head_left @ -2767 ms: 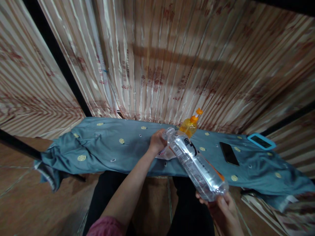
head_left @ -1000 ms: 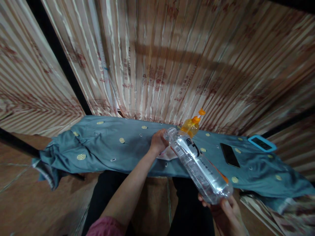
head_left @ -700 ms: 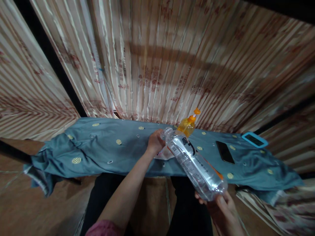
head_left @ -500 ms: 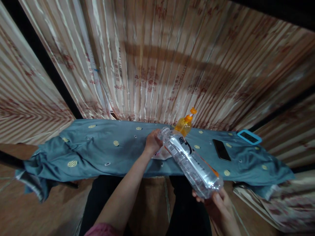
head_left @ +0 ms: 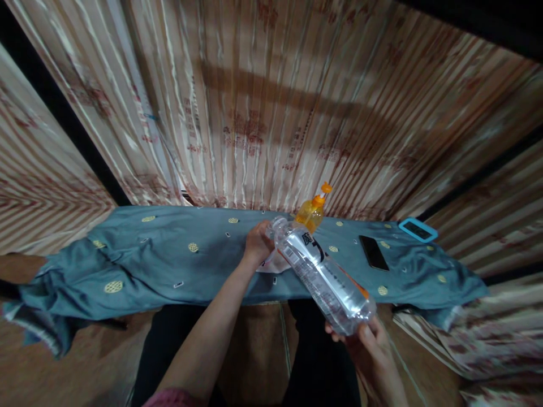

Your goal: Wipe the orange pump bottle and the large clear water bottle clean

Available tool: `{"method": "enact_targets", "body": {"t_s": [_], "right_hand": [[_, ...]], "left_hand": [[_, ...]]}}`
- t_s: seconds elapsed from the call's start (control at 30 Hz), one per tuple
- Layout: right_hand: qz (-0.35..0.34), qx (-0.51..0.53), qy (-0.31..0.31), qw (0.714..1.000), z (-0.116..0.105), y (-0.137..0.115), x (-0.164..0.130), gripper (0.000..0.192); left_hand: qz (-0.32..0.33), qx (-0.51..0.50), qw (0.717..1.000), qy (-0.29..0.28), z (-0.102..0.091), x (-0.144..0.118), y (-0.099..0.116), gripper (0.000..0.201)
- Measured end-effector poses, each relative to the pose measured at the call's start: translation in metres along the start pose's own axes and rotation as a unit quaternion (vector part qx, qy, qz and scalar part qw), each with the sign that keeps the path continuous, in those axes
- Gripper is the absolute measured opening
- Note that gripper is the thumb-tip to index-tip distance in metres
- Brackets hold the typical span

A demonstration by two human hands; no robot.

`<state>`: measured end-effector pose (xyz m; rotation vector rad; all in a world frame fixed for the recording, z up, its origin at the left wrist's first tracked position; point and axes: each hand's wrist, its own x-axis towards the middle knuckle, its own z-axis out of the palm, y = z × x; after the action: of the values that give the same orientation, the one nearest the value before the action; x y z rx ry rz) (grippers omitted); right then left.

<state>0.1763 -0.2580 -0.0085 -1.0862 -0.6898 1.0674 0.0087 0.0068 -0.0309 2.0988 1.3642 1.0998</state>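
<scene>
Clear plastic bottle (head_left: pixel 324 280), person's left hand (head_left: pixel 257 244) clamped on its neck (eleven o'clock), right hand (head_left: pixel 370 342) clasping its base, five o'clock

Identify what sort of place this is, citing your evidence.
Probably a curtained nook in a home: a flower-printed curtain hangs behind a spread blue-green cloth, with a smartphone lying on it.

There are two bottles: one clear plastic bottle (head_left: pixel 324 277) and, farther off, one pump bottle (head_left: pixel 310 213). Two hands show, one left hand (head_left: pixel 257 244), one right hand (head_left: pixel 370 343), plus two trouser legs (head_left: pixel 324 356) on the near side. On the right lie one smartphone (head_left: pixel 374 252) and one blue-framed device (head_left: pixel 418 230), on one tablecloth (head_left: pixel 156 254).
</scene>
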Motion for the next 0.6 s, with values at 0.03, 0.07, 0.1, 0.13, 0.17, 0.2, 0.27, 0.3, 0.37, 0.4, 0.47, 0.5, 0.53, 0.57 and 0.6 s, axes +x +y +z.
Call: {"method": "enact_targets", "body": {"t_s": [0.03,0.07,0.1,0.13,0.17,0.2,0.27,0.3,0.37,0.4,0.47,0.5,0.53,0.57,0.6], "right_hand": [[0.000,-0.003,-0.011,1.000,-0.004,0.001,0.001,0.037],[-0.001,-0.006,-0.013,1.000,-0.006,0.002,0.001,0.035],[0.000,-0.007,-0.012,1.000,-0.006,0.002,0.001,0.034],[0.001,-0.007,-0.008,1.000,-0.005,0.002,0.001,0.034],[0.001,-0.004,0.006,1.000,-0.002,0.001,0.000,0.035],[0.001,0.001,0.021,1.000,0.002,0.000,-0.001,0.037],[-0.002,0.014,0.070,0.997,0.013,-0.003,-0.003,0.042],[0.000,0.018,0.083,0.996,0.018,-0.004,-0.004,0.045],[0.002,0.023,0.101,0.995,0.026,-0.008,-0.005,0.047],[0.002,0.022,0.102,0.995,0.028,-0.009,-0.006,0.048],[0.002,0.017,0.100,0.995,0.030,-0.011,-0.006,0.047],[0.002,0.013,0.099,0.995,0.030,-0.011,-0.007,0.047],[0.002,0.011,0.100,0.995,0.030,-0.012,-0.007,0.047],[0.001,0.011,0.103,0.995,0.029,-0.012,-0.007,0.047],[0.002,0.011,0.105,0.994,0.029,-0.012,-0.007,0.047]], "left_hand": [[-0.002,0.006,1.000,-0.001,-0.001,0.000,0.001,0.020],[-0.004,0.013,1.000,-0.002,-0.001,0.000,0.002,0.019],[-0.006,0.018,1.000,-0.003,-0.002,0.000,0.003,0.019],[-0.007,0.022,1.000,-0.004,-0.003,0.000,0.003,0.019],[-0.007,0.024,1.000,-0.006,-0.003,0.000,0.004,0.019],[-0.007,0.025,1.000,-0.007,-0.004,0.000,0.005,0.019],[-0.006,0.026,1.000,-0.009,-0.004,0.000,0.005,0.018],[-0.006,0.026,1.000,-0.009,-0.004,0.000,0.005,0.018],[-0.008,0.027,1.000,-0.009,-0.004,0.000,0.005,0.019],[-0.009,0.028,1.000,-0.009,-0.004,-0.001,0.005,0.018],[-0.013,0.028,0.999,-0.010,-0.004,-0.001,0.004,0.017],[-0.015,0.028,0.999,-0.011,-0.004,-0.001,0.005,0.016],[-0.016,0.027,0.999,-0.012,-0.004,-0.001,0.005,0.016],[-0.017,0.025,0.999,-0.012,-0.004,-0.001,0.005,0.018],[-0.018,0.022,1.000,-0.011,-0.004,-0.001,0.005,0.019]]}}
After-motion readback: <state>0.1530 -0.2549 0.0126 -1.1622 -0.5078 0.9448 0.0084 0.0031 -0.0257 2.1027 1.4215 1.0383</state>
